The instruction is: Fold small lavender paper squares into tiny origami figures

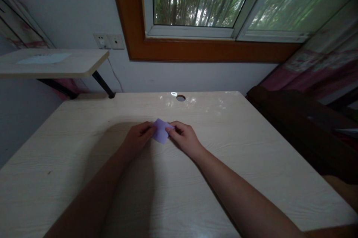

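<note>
A small purple square of paper (161, 132) is held up over the desk between my two hands, turned so that one corner points down. My left hand (139, 135) pinches its left corner between thumb and fingers. On the opposite side, my right hand (184, 136) grips the right corner, thumb on the near face. Parts of both corners are hidden under the fingers. Whether the paper is folded or a single sheet, I cannot tell.
The pale wood-grain desk (246, 163) spreads beneath, with a round cable hole (181, 98) near its back edge. At the back left stands a raised shelf (84, 67) on black legs, with a sheet (44, 58) on top. Behind are wall sockets (109, 41) and a window (195, 3); dark furniture (302, 126) is at right.
</note>
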{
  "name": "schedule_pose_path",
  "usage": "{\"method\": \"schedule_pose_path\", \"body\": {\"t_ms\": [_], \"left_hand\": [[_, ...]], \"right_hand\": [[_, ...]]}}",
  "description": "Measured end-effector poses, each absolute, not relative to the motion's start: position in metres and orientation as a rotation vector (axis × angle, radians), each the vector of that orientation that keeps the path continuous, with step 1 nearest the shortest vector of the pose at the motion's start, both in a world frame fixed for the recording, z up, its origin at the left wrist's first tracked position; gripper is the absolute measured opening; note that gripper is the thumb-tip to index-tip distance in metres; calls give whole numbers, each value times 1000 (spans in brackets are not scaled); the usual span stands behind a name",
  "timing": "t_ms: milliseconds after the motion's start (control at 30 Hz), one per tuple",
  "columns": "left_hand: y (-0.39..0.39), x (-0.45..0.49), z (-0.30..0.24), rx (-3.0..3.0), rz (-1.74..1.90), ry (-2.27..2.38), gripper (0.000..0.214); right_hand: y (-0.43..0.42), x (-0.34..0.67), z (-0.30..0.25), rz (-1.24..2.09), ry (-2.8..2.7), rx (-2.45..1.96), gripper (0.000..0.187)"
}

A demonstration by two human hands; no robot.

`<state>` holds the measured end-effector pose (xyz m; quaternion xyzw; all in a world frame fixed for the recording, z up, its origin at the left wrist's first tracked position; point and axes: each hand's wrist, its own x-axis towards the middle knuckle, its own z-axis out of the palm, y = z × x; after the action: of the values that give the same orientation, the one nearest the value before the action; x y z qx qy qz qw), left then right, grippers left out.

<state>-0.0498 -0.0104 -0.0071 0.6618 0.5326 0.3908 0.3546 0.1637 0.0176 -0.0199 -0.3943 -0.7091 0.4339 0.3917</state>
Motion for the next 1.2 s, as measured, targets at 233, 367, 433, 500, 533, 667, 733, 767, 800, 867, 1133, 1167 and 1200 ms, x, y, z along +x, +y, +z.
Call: {"method": "schedule_pose_path", "body": {"t_ms": [233, 367, 433, 500, 533, 667, 733, 767, 800, 867, 1133, 1167, 1200], "left_hand": [[-10, -48, -7, 1676, 991, 1342, 26], [-10, -49, -7, 1687, 990, 1364, 25], [-10, -50, -8, 1670, 1000, 1378, 24], [-9, -51, -9, 1629, 1032, 1395, 23], [-9, -52, -9, 1602, 1054, 1404, 24], [-6, -52, -7, 1507, 1147, 1440, 26], [-5, -52, -7, 1483, 1157, 1446, 28], [-5, -52, -7, 1477, 1153, 1436, 28], [-4, -52, -8, 1471, 1147, 1420, 29], [-4, -52, -10, 1459, 1135, 1375, 31], [-6, -49, -14, 1448, 1248, 1222, 37], [-7, -48, -14, 1440, 1285, 1203, 38], [-7, -48, -13, 1435, 1317, 1181, 38]], "right_hand": [[19, 164, -19, 1135, -1707, -978, 24], [17, 163, -18, 1151, -1754, -920, 31], [16, 162, -18, 1148, -1732, -889, 40], [15, 161, -18, 1131, -1709, -866, 43], [15, 161, -17, 1109, -1713, -862, 40], [14, 162, -12, 936, -1839, -812, 29], [14, 162, -12, 873, -1893, -756, 32], [15, 162, -12, 856, -1908, -739, 33], [15, 162, -13, 846, -1917, -734, 32], [15, 161, -15, 842, -1923, -755, 32], [16, 161, -11, 916, -1812, -818, 16], [16, 161, -10, 924, -1790, -827, 14], [16, 161, -10, 930, -1768, -836, 12]]}}
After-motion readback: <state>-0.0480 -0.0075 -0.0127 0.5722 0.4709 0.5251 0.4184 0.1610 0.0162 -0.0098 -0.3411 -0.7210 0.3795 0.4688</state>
